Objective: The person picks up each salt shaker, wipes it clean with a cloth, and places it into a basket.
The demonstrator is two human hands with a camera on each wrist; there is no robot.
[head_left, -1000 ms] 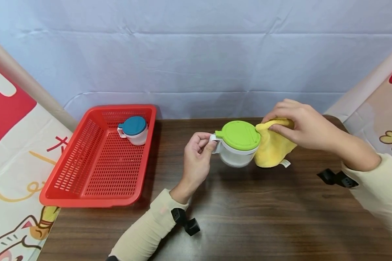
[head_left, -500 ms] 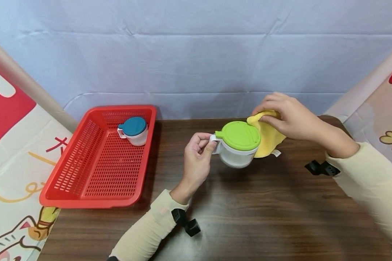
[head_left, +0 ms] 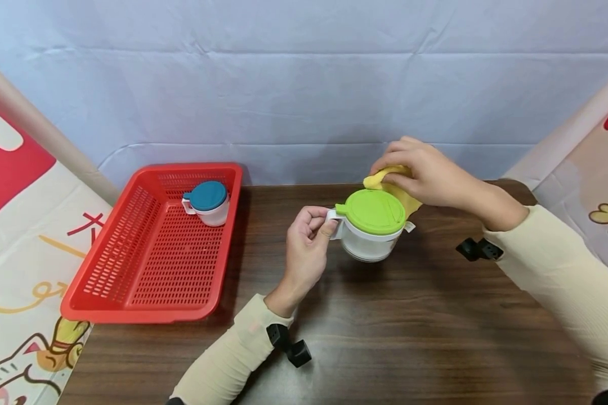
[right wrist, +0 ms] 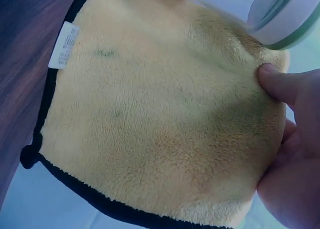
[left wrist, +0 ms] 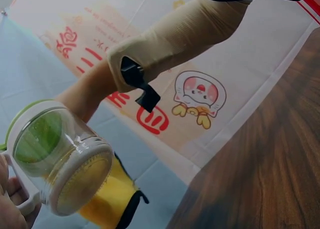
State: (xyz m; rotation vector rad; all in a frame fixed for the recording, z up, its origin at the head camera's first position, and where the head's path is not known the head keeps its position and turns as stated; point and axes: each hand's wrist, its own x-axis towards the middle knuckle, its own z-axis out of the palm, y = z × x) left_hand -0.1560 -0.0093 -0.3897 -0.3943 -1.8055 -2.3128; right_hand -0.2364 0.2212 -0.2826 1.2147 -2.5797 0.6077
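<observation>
A clear seasoning jar (head_left: pixel 369 246) with a green lid (head_left: pixel 376 211) is held above the table by its white handle, which my left hand (head_left: pixel 306 244) grips between thumb and curled fingers. My right hand (head_left: pixel 425 171) pinches a yellow cloth (head_left: pixel 407 203) at the far right side of the jar, close against the lid's rim. In the right wrist view the cloth (right wrist: pixel 160 109) hangs spread out, with a dark edging and a white tag. From the left wrist view the jar (left wrist: pixel 75 164) is tilted, its base towards the camera, and yellow cloth shows behind it.
On the left of the table (head_left: pixel 395 337) stands a red perforated basket (head_left: pixel 218 281). A second jar with a blue lid (head_left: pixel 209 196) sits in its far right corner. A pale cloth backdrop (head_left: pixel 304 101) rises behind the table.
My right hand and the yellow cloth have moved left and away from me along the jar's rim, so the jar now hides more of the cloth. My left hand and the jar have hardly moved.
</observation>
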